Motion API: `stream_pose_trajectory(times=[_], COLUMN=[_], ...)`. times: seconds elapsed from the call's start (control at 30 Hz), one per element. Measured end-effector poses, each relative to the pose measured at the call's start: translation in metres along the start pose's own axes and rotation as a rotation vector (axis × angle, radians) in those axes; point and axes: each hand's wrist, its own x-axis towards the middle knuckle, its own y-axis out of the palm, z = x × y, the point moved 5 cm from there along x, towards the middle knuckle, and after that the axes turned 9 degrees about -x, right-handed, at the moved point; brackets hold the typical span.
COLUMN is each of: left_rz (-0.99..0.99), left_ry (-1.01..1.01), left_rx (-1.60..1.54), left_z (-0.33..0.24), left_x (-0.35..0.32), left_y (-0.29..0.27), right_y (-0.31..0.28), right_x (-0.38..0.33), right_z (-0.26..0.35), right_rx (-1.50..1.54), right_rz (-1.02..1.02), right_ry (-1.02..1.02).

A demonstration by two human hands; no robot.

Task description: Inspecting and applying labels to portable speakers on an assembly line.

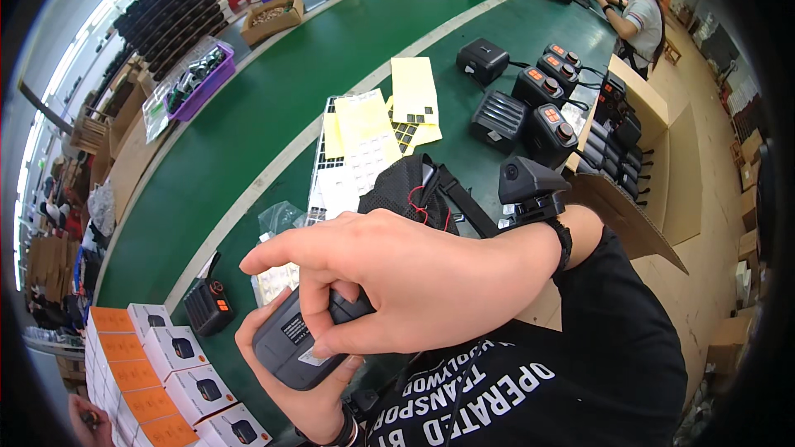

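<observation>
In front of my chest, my left hand [310,406] cradles a dark grey rounded box [286,364], a small portable device, with its printed back turned up. My right hand [439,281] reaches across above it. Its thumb and a curled finger close at a small white label [311,358] on the device's back, while the index finger points out to the left. Whether the label is fully stuck down cannot be made out. Beyond my right hand sits a black mesh pouch [396,190] with red cord. A small wrist-worn camera [530,186] rides on my right wrist.
Yellow and white sticker sheets [360,128] lie on the green bench. Several black devices [542,87] stand at the right, beside an open carton [683,165] of more. White-and-orange boxes [203,389] are stacked at lower left, near another person's hand [87,422]. A co-worker [642,21] works far right.
</observation>
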Motion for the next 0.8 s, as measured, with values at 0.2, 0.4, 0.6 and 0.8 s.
stream_pose_trajectory(times=[0.2, 0.4, 0.6, 0.8], left_rz=[0.011, 0.028, 0.027, 0.037], left_ry=[-0.015, -0.025, -0.026, -0.007], left_rx=[0.007, 0.008, 0.007, 0.030], left_z=[0.0011, 0.0014, 0.0023, 0.0013], left_x=[0.0006, 0.0017, 0.0010, -0.0018], left_y=[-0.0013, -0.0001, -0.0008, -0.0003], right_y=[0.0017, 0.0009, 0.0032, 0.0042], right_x=[-0.0022, -0.0034, -0.0042, -0.0081], right_z=[-0.0047, -0.0061, -0.0097, -0.0071], right_rx=[-0.022, 0.011, -0.032, -0.062], right_rz=[0.056, 0.047, 0.015, 0.025], right_ry=[0.081, 0.081, 0.055, 0.085])
